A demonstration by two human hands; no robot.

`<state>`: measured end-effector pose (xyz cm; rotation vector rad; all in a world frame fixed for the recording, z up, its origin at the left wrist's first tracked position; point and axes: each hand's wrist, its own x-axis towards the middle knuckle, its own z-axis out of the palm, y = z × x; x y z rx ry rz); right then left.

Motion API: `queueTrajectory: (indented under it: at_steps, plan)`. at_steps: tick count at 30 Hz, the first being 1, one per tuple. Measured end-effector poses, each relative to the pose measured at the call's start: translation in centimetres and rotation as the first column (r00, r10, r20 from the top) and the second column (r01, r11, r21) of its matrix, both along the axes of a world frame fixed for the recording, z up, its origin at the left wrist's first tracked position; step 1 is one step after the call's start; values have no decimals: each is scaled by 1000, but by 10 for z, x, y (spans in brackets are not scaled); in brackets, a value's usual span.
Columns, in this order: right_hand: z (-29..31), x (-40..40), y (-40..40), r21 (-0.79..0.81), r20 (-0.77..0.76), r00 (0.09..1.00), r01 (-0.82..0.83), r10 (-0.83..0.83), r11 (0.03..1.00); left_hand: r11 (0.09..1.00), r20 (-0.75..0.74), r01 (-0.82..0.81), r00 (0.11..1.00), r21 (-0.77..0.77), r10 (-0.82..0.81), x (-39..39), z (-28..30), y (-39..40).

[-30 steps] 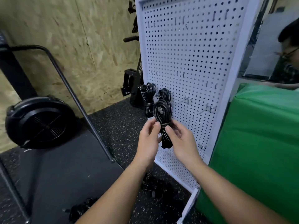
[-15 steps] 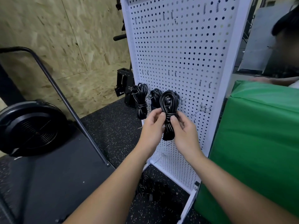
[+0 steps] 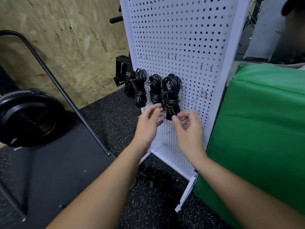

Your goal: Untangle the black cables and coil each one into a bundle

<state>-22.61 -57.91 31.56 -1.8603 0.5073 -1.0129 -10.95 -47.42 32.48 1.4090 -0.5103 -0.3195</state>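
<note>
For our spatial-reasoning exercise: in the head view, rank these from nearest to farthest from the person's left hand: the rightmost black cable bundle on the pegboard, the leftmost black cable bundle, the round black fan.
1. Rightmost black cable bundle, just above the left hand.
2. Leftmost black cable bundle, up-left.
3. Round black fan, far left.

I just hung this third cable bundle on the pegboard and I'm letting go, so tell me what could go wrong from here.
1. The newest bundle overlaps the middle bundle; it may not be fully on its hook, so it could slip off once both hands release.
2. Your left hand is blurred right beside the bundle; pulling away could snag a loop and drag it loose.
3. More tangled cable lies on the floor by the pegboard base, where you could step on it.
</note>
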Motion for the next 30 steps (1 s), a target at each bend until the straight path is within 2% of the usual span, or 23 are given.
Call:
queueTrajectory:
  at_steps: [3, 5, 7, 11, 17, 21, 27, 30]
  plan:
    - [-32, -9, 35, -37, -158, 957, -253, 245, 967, 999, -81, -24, 996, 48, 28, -2, -48, 45]
    - [-65, 0, 64, -31, -285, 879, -407, 382, 913, 982, -154, -153, 973, 110, 169, -1, -93, 86]
    - [-91, 9, 75, 9, -376, 819, -465, 434, 885, 965, -235, -235, 937, 116, 257, -6, -122, 110]
    - [-154, 43, 137, 135, -518, 636, -599, 572, 789, 894, -309, -373, 844, 248, 438, -2, -184, 190]
    - [-243, 97, 219, 262, -618, 445, -661, 648, 703, 715, -208, -426, 761, 554, 614, 6, -255, 292]
    - [-290, 131, 254, 292, -702, 310, -695, 641, 657, 627, -226, -428, 680, 651, 698, 22, -309, 330]
    - [-351, 178, 282, 448, -741, 143, -624, 657, 641, 634, -377, -331, 582, 699, 720, 48, -377, 334]
    - [-375, 187, 288, 520, -723, 97, -577, 684, 630, 659, -437, -332, 539, 676, 720, 61, -401, 325]
